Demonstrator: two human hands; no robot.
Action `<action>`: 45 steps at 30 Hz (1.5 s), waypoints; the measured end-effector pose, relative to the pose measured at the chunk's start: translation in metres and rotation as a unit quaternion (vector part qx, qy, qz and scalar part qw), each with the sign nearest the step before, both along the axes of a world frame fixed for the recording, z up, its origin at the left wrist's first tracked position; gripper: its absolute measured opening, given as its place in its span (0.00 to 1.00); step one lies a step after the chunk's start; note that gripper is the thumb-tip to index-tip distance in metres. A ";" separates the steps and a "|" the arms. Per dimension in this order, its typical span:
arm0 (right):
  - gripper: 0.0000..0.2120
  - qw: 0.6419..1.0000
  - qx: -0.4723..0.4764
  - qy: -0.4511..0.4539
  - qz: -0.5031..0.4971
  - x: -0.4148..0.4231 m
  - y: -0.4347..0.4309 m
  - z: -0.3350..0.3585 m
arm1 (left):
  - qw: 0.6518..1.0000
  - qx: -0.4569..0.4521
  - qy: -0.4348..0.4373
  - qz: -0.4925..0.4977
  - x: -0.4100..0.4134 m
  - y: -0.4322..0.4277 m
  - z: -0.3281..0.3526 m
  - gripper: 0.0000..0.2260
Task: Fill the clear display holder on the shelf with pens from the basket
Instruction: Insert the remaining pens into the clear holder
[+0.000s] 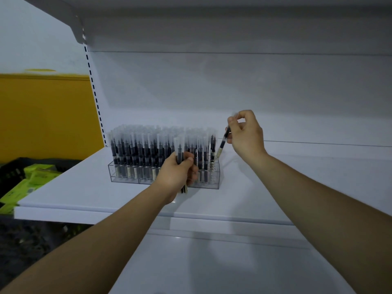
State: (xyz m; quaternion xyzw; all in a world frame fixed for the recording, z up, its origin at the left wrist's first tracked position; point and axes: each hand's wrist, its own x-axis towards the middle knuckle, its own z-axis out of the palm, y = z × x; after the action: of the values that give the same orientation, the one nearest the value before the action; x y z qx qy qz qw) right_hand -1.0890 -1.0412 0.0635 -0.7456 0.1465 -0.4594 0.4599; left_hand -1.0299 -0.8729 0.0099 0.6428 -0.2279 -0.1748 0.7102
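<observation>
Right hand [247, 135] pinches tilted pen [221, 145] at crowded holder [125, 179]; left hand [176, 176] clasps spare pens [179, 150]; green packs [37, 171] leftward.

holder [127, 180] on shelf [84, 187], pens [148, 145] inside; basket [12, 168] left, below

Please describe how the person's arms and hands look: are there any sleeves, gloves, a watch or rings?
The left forearm and the right forearm are bare to the picture's edge; no sleeve shows. The left hand and the right hand wear no gloves. No watch or bracelet is on either wrist, and no ring shows.
</observation>
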 end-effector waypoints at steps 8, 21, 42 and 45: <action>0.05 0.999 0.002 0.034 0.001 0.021 -0.006 -0.010 | 0.999 0.048 -0.004 -0.016 0.004 -0.007 -0.006 0.04; 0.05 0.992 -0.100 0.078 -0.001 0.031 -0.007 -0.019 | 0.999 0.026 -0.007 -0.034 0.004 -0.007 -0.009 0.08; 0.18 0.984 -0.122 0.118 0.058 -0.009 0.029 -0.014 | 0.995 0.006 -0.014 -0.097 -0.010 -0.009 0.000 0.09; 0.06 0.986 -0.093 0.112 0.086 -0.011 0.030 -0.010 | 0.994 0.005 -0.015 -0.108 -0.014 -0.010 0.002 0.10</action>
State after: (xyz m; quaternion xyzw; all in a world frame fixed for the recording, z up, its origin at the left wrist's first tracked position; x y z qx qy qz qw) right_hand -1.1001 -1.0113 0.0532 -0.8417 0.0891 -0.3434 0.4071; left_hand -1.0435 -0.8830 0.0122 0.6203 -0.3054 -0.2417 0.6808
